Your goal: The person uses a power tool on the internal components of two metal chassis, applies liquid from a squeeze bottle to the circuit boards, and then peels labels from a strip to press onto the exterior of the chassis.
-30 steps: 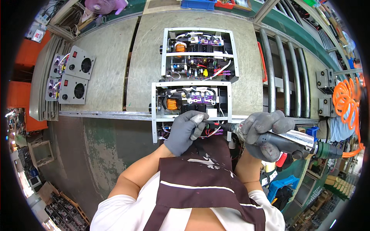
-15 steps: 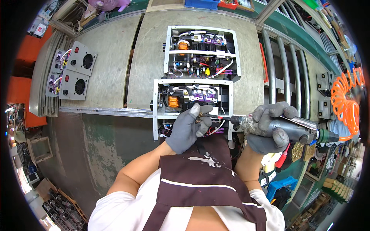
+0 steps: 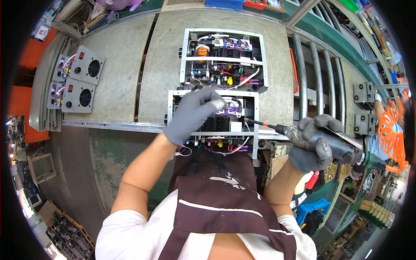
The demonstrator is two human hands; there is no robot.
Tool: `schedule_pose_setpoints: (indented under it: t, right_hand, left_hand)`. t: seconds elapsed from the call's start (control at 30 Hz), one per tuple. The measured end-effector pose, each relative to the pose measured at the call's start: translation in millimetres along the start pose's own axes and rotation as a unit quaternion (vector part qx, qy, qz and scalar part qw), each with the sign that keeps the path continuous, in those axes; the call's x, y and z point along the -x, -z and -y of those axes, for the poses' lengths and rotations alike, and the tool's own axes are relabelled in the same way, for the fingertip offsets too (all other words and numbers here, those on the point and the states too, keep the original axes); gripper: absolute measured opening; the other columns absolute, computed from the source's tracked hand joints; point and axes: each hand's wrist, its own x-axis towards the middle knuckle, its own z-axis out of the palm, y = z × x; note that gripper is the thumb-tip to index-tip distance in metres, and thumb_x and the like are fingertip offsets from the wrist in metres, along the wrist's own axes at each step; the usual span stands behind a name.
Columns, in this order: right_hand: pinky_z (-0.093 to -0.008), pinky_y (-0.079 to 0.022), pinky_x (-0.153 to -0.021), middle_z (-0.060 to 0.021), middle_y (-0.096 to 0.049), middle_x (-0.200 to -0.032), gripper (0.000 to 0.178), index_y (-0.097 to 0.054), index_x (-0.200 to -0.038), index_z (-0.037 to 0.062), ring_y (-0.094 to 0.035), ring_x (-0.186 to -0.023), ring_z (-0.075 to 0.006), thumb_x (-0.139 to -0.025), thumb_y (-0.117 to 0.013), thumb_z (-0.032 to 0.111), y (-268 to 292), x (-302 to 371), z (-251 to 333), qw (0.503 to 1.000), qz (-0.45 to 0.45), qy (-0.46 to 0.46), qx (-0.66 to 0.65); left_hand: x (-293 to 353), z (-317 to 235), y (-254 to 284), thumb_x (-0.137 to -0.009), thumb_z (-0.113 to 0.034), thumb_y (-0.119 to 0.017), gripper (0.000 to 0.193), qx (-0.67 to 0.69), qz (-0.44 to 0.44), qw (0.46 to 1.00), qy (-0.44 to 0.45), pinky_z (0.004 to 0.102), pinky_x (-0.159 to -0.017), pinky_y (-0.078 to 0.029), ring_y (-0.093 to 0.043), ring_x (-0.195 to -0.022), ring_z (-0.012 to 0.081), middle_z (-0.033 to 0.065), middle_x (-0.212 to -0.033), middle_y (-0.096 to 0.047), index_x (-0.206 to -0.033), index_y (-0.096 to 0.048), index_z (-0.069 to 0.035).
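Observation:
My right hand (image 3: 314, 145), in a grey work glove, is wrapped round a pneumatic screwdriver (image 3: 342, 149). Its long thin bit points left, and a small brownish piece shows at the tip, over the right side of the nearer metal-framed electrical unit (image 3: 255, 130). My left hand (image 3: 193, 115), gloved too, is over that unit's upper left part with its fingers curled and thumb toward the purple parts. What its fingers hold, if anything, is hidden. The glove covers the orange coil. Behind stands a similar unit (image 3: 264, 65) with an orange coil (image 3: 202, 53) and wiring.
Grey panels with black fans (image 3: 86, 97) lie at the table's left. A red-edged tray and metal rollers (image 3: 318, 78) are to the right. An orange coiled air hose (image 3: 390, 134) hangs at the far right, near another person's arm (image 3: 379, 104) and two grey units (image 3: 364, 95).
My left hand has left the screwdriver's tip and moved up and left over the nearer unit. The screwdriver has shifted slightly right, its bit now uncovered.

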Motion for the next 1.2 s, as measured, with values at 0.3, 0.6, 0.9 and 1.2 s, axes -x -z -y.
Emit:
schedule_pose_setpoints:
  t: [0.3,0.6,0.9,1.2]
  right_hand:
    - [-0.041,-0.053,-0.066,-0.0208,-0.059,-0.098,0.05,-0.052,-0.115,0.0013,-0.061,-0.065,-0.0229,-0.067,-0.059,0.009,-12,0,-14,0.999,0.029,-0.012,0.009]
    - [-0.0415,-0.054,-0.069,-0.0203,-0.06,-0.097,0.047,-0.052,-0.113,-0.0015,-0.061,-0.066,-0.0227,-0.069,-0.063,0.011,-25,5,-30,0.995,0.044,-0.06,0.07]
    - [-0.0346,-0.055,-0.059,-0.0195,-0.061,-0.098,0.048,-0.051,-0.114,0.0009,-0.062,-0.072,-0.0227,-0.069,-0.064,0.006,-31,13,-44,0.991,0.017,-0.118,0.061]
    - [-0.0374,-0.052,-0.065,-0.0176,-0.06,-0.098,0.047,-0.052,-0.115,0.0031,-0.06,-0.072,-0.0226,-0.071,-0.066,0.013,-32,24,-48,0.99,0.019,-0.073,0.115]
  left_hand:
    - [-97,-5,2,-0.068,-0.036,-0.075,0.062,-0.582,0.19,0.774,-0.161,0.0406,-0.074,-0.051,-0.064,-0.091,0.0268,0.0084,-0.093,-0.064,-0.125,-0.058,-0.019]
    - [-109,15,5,-0.067,-0.041,-0.076,0.069,-0.592,0.249,0.758,-0.11,0.0426,-0.078,-0.051,-0.064,-0.097,0.0292,0.0107,-0.106,-0.065,-0.128,-0.054,-0.016]
    - [-105,26,6,-0.069,-0.039,-0.07,0.047,-0.598,0.213,0.765,-0.108,0.0419,-0.072,-0.051,-0.066,-0.087,0.0288,0.0105,-0.091,-0.068,-0.11,-0.067,-0.018]
    - [-101,36,5,-0.072,-0.034,-0.064,0.029,-0.561,0.171,0.794,-0.163,0.0425,-0.066,-0.051,-0.066,-0.077,0.0294,0.0105,-0.08,-0.067,-0.095,-0.071,-0.017]
